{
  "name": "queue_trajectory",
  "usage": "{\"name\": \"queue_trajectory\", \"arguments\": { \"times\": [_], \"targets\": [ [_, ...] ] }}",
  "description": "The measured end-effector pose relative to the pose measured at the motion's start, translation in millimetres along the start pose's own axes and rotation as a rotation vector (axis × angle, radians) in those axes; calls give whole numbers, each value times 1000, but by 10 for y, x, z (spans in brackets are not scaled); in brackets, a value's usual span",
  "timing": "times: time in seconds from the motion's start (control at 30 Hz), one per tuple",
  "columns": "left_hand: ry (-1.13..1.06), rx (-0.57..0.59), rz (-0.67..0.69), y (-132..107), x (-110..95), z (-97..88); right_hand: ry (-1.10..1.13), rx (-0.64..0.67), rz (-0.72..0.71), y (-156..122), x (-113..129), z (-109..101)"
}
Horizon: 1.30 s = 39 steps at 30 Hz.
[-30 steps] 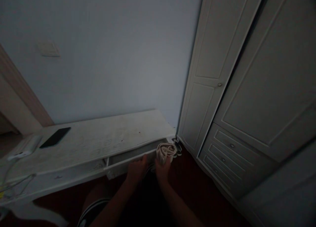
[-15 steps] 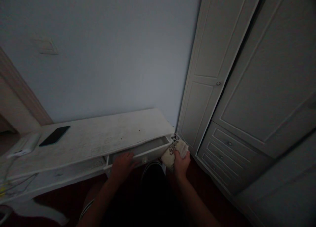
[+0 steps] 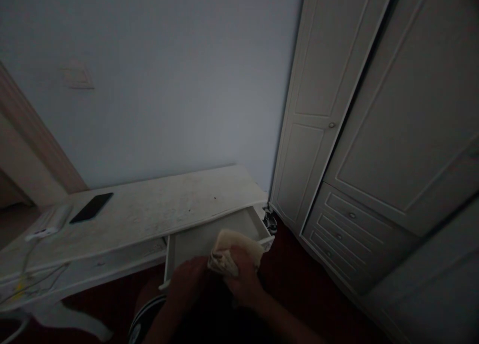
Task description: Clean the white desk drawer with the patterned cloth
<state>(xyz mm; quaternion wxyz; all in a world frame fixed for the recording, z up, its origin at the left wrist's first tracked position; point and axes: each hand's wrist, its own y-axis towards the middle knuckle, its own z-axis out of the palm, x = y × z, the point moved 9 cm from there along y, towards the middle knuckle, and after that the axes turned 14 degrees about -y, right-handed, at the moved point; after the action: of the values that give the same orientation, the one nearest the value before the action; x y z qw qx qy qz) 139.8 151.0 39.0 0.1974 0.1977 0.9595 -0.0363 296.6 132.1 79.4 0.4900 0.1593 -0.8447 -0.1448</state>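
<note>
A folded cream cloth (image 3: 239, 239) with dark markings is gripped in my right hand (image 3: 245, 274), just over the front of a pulled-out desk drawer (image 3: 190, 241). My left hand (image 3: 190, 276) is closed at the drawer's front edge, close to the cloth; its fingertips are dark and partly hidden. The drawer's pale inside shows behind both hands, and most of its front is covered by them and the cloth.
The white desk (image 3: 168, 196) stands against the wall, with a phone (image 3: 92, 207) and a white power strip-like box (image 3: 48, 224) on its left part. A wardrobe (image 3: 307, 169) rises at the right. Dark-and-white shoes (image 3: 270, 221) lie beside the desk.
The drawer has come farther out toward me, my left hand moving with it. My right hand has brought the cloth leftward from beside the desk to the drawer's front.
</note>
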Motion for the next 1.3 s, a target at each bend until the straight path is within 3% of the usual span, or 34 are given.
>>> {"name": "queue_trajectory", "arguments": {
  "times": [0.07, 0.13, 0.2, 0.27, 0.3, 0.37, 0.43, 0.53, 0.63, 0.73, 0.9, 1.0, 1.1, 1.3],
  "targets": [
    [45, -22, 14, -109, 5, 78, 75, -33, 102, 72, 14, -358],
    [84, -81, 61, -203, -16, 135, 68, -236, 141, 156, 63, -859],
    [105, -149, 121, -275, -45, 168, -60, -446, 36, 210, 223, -1283],
    [119, -188, 148, -315, -43, 196, -216, -487, -136, 293, 386, -1398],
    [124, -195, 155, -325, -37, 209, -290, -431, -206, 363, 415, -1327],
    [135, -195, 169, -333, -35, 232, -445, -210, -259, 541, 314, -987],
    [147, -193, 184, -337, -58, 247, -620, 100, -218, 689, 33, -488],
    [153, -178, 182, -344, -116, 269, -836, 548, -154, 684, -433, 212],
    [145, -156, 146, -364, -156, 301, -945, 718, -177, 581, -644, 538],
    [128, -152, 139, -425, -166, 351, -1012, 706, -168, 562, -750, 497],
    [83, -182, 187, -539, -131, 446, -1060, 523, 19, 767, -1020, 53],
    [86, -151, 162, -529, -84, 519, -1060, 406, 84, 919, -1125, -48],
    [95, -141, 154, -506, -84, 548, -1046, 294, 110, 1090, -1125, 60],
    [79, -174, 151, -514, -215, 422, -1010, 86, 221, 1375, -981, 549]
  ]
}}
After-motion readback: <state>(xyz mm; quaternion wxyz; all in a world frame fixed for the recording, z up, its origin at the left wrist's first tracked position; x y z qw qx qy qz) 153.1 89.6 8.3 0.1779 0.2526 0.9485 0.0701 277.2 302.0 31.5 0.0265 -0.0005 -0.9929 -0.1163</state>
